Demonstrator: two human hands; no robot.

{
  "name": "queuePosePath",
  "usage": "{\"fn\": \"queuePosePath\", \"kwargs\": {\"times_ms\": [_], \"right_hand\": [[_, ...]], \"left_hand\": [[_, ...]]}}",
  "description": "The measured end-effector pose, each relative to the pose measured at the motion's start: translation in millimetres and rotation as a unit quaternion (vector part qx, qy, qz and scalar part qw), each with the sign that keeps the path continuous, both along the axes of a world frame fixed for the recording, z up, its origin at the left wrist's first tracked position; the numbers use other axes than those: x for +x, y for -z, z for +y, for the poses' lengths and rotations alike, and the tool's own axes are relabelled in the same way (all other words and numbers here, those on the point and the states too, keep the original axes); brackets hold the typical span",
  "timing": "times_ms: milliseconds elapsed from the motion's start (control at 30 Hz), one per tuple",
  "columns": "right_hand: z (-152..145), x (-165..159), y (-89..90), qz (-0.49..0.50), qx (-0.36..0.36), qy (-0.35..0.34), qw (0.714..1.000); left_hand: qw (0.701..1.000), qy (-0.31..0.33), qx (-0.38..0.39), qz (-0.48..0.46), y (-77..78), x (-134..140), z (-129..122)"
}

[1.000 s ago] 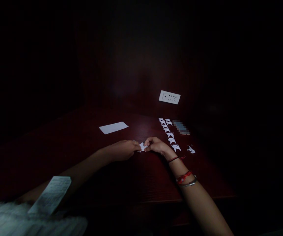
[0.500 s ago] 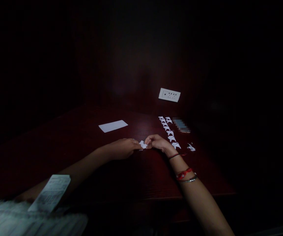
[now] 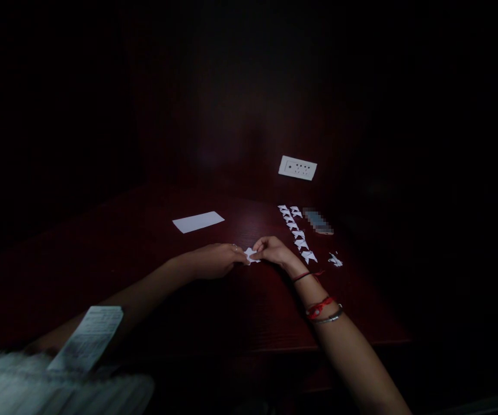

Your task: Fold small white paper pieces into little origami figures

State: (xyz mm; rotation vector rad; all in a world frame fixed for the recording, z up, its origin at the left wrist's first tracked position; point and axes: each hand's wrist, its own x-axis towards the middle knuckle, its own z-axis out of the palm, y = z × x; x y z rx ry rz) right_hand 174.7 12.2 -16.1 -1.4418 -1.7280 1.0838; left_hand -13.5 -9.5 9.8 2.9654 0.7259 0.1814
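Between my two hands is a small folded white paper piece (image 3: 250,254) with pointed corners, close to the dark red table top. My left hand (image 3: 219,260) pinches its left edge; a ring shows on one finger. From the other side my right hand (image 3: 274,251) grips it, the thumb lying over the paper and the fingers curled. Part of the paper is hidden by the fingertips. Right of my right hand, several folded white paper pieces (image 3: 300,236) of similar look run in a slanting row, with another folded piece (image 3: 295,212) beside the far end.
A flat white paper strip (image 3: 198,222) lies left of centre on the table (image 3: 145,225). At the right are a blurred-out phone-like object (image 3: 318,221) and small paper scraps (image 3: 335,260). A socket panel (image 3: 298,168) is on the back wall. A fabric edge with a tag (image 3: 89,337) shows lower left.
My right thumb has moved onto the paper piece, and the piece has turned slightly, showing more points. Both hands stay in nearly the same place; the view shifted a little.
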Motion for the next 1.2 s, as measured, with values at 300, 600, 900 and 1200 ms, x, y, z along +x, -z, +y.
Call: {"fn": "queuePosePath", "kwargs": {"times_ms": [300, 600, 900, 1200], "right_hand": [[2, -3, -1.8, 0.0, -0.016, 0.02, 1.0], [0, 1, 4.2, 0.005, 0.015, -0.006, 1.0], [2, -3, 7.0, -0.039, 0.025, 0.0, 0.999], [-16, 27, -17.2, -0.145, 0.199, -0.224, 0.943]], "left_hand": [[1.0, 0.008, 0.006, -0.007, 3.0, 1, 3], [1.0, 0.024, -0.009, -0.017, 1.3, -4, 3], [0.999, 0.026, -0.012, -0.033, 3.0, -6, 6], [0.999, 0.024, -0.005, -0.028, 4.4, -9, 8]]}}
